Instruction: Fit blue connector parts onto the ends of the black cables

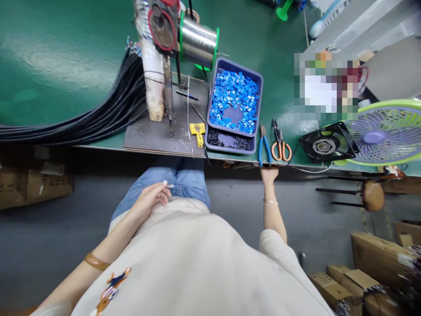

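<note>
My left hand [154, 197] rests over my lap, its fingers curled in. A small pale thing shows at its fingertips, too small to name. My right hand [269, 173] reaches to the front edge of the table, and its fingers are hidden beneath that edge. Just above it on the table lie blue-handled pliers [264, 147] and orange-handled scissors [281, 147]. Left of these, a grey bin [261, 94] holds many small blue pieces [226, 90]. It sits partly over another bin of small black parts [241, 142].
A soldering iron [168, 87] hangs on a stand before a solder spool [199, 44]. Black cables [98, 118] run leftward. A yellow tool [198, 131] lies on the dark board [141, 138]. To the right are a black fan [325, 145], a green fan [388, 131] and a stool [373, 196].
</note>
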`<state>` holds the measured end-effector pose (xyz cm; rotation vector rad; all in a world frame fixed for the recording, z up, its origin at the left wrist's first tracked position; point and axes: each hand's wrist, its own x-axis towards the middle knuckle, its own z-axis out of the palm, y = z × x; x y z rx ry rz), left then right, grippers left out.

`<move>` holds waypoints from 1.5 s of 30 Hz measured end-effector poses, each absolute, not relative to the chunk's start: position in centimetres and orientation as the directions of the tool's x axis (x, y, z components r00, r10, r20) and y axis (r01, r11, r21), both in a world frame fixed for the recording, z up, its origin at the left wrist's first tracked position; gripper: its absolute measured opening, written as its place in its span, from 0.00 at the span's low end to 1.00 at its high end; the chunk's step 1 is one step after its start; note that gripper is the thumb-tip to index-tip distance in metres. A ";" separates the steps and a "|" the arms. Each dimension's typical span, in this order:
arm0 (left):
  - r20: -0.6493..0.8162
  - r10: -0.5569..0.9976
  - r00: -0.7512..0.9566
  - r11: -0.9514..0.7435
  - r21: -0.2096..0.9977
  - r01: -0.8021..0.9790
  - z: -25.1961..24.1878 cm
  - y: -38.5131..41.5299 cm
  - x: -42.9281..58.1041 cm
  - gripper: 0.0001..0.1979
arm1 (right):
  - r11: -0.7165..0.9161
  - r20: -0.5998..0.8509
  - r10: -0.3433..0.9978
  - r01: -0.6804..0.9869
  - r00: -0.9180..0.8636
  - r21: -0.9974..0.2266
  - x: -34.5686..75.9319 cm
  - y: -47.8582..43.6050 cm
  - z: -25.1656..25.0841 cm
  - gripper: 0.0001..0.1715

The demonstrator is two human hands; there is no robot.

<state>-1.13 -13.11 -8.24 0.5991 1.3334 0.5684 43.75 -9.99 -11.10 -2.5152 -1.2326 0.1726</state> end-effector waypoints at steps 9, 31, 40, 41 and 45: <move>-0.595 0.486 0.640 0.765 0.644 0.017 -12.3 -11.7 12.6 0.29 | -0.541 -0.018 0.806 0.724 0.592 -0.427 31.1 -23.6 -14.7 0.47; -0.228 0.200 0.953 0.979 0.013 -0.203 -10.1 -12.7 5.7 0.56 | 0.100 0.263 0.964 0.951 -0.020 -0.291 21.0 -22.6 -5.8 0.25; -0.164 0.240 0.957 0.961 -0.098 -0.257 -9.9 -12.2 3.5 0.53 | -0.355 -0.207 0.900 0.367 0.385 -0.860 17.3 -23.4 -3.8 0.33; -0.178 0.252 0.951 0.956 -0.107 -0.273 -9.8 -12.2 3.4 0.52 | -0.389 -0.254 0.890 0.338 0.380 -0.857 16.9 -23.6 -3.9 0.33; -0.207 0.290 0.935 0.940 -0.122 -0.318 -9.3 -12.4 2.7 0.52 | -0.385 -0.260 0.902 0.370 0.345 -0.846 15.8 -24.3 -3.9 0.32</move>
